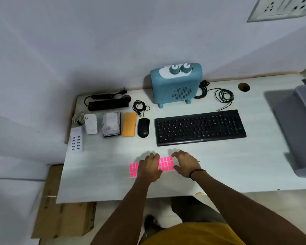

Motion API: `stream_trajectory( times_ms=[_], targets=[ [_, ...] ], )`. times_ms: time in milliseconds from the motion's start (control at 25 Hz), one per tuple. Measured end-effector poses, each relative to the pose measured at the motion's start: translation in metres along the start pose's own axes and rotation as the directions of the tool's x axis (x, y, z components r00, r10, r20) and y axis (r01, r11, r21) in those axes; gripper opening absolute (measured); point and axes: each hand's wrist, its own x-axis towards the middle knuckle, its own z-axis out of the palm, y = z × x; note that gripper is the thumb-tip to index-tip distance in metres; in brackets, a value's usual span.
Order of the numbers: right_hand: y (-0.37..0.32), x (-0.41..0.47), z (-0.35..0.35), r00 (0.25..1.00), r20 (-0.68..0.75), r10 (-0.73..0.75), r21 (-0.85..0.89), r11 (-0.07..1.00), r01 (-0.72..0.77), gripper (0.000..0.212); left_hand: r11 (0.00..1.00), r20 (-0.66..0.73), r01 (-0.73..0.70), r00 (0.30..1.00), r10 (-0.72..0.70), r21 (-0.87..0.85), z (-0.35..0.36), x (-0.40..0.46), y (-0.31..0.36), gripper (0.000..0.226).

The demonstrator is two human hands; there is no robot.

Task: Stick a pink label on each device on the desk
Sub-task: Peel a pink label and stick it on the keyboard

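Desk point(102, 174) front strip bare; left hand point(149, 167), right hand point(185, 164) flat, fingers spread on label sheet point(165, 164).

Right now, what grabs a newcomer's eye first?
The pink label sheet at the desk's near edge, lying flat under both hands: left hand, right hand. Behind it sits the black keyboard, and at the back against the wall, the teal heater with two knobs.

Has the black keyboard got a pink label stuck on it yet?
No. The keyboard shows only black keys and frame, and the pink labels all sit on their sheet under both hands.
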Motion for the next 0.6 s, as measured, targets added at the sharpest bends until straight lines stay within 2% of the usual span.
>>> stream_trajectory(
  times_ms=[160,280,600],
  targets=[
    [0.017,0.014,-0.008,0.998,0.057,0.009,0.044,0.999,-0.012,0.051,0.994,0.084,0.081,0.993,-0.087,0.073,0.011,0.012,0.001,0.069],
    [0.028,0.021,-0.013,0.997,0.082,0.004,0.054,0.999,-0.008,0.048,0.989,0.090,0.121,0.988,-0.128,0.082,0.010,0.020,0.002,0.071],
    [0.029,0.028,-0.011,0.984,0.172,0.045,0.091,0.994,-0.061,0.045,0.990,0.137,0.137,0.980,-0.141,0.043,0.004,0.036,-0.004,0.086]
  ],
)
